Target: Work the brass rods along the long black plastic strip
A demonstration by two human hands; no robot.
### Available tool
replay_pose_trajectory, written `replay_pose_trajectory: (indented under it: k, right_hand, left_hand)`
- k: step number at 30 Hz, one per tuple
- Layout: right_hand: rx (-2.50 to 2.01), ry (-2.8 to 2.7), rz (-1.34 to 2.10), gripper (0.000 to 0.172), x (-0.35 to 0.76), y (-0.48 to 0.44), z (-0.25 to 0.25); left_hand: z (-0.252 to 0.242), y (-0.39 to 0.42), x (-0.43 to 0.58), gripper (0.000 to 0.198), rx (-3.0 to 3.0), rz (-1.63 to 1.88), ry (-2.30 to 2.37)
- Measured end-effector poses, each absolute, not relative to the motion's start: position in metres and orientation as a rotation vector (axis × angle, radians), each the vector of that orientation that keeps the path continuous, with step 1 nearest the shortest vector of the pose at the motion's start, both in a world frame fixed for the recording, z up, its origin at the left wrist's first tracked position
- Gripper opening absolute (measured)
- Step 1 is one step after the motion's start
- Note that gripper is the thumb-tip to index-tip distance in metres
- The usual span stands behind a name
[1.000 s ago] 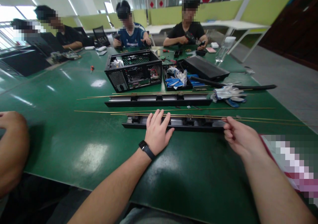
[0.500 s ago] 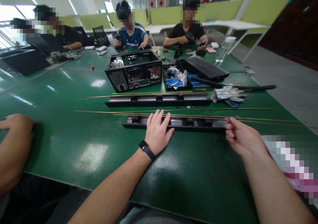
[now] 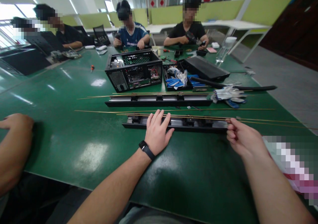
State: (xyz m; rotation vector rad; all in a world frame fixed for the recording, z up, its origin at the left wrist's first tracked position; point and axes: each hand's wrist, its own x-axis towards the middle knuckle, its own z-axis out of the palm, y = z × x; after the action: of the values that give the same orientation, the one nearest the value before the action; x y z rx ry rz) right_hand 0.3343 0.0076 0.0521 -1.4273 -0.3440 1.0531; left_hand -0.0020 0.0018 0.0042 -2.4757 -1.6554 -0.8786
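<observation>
My left hand (image 3: 158, 131), wearing a dark watch, lies with fingers spread over the near black rail (image 3: 198, 128) and the thin brass-coloured rods (image 3: 179, 115) along it. At the rail's right end, my right hand (image 3: 243, 138) pinches a thin brass-coloured rod between thumb and forefinger. Whether more than one rod is in that pinch I cannot tell. Dark blocks (image 3: 190, 121) sit inside the rail's pale channel. A similar rail (image 3: 159, 103) lies behind it, also with thin rods along its top.
Beyond the rails stand an open computer case (image 3: 134, 71) and a black tray (image 3: 165, 83) holding gloves. More gloves (image 3: 228, 94), a black tube (image 3: 258, 87) and a clear bottle (image 3: 225, 50) are at right. A co-worker's arm (image 3: 17, 144) rests at left; others sit opposite.
My right hand has shifted slightly right, and the left end of one near rod has slid right with it. My left hand stays in place.
</observation>
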Motion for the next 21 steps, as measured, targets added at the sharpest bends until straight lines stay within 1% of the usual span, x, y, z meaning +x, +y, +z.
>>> replay_pose_trajectory:
  k: [3,10,14,21]
  right_hand:
    - [-1.441,-0.230,1.058,0.029,0.329,0.008,0.061]
    - [-1.470,-0.245,1.072,0.028,0.321,0.006,0.068]
    - [-1.472,-0.293,1.088,0.025,0.318,0.004,0.068]
    - [-1.442,-0.279,1.065,0.031,0.315,0.003,0.068]
  left_hand:
    - [0.005,0.002,-0.002,0.061,-2.466,-0.866,-1.655]
    - [0.005,0.002,-0.001,0.063,-2.462,-0.842,-1.660]
    - [0.004,0.002,-0.002,0.062,-2.460,-0.849,-1.649]
    - [0.001,0.003,-0.003,0.062,-2.453,-0.895,-1.633]
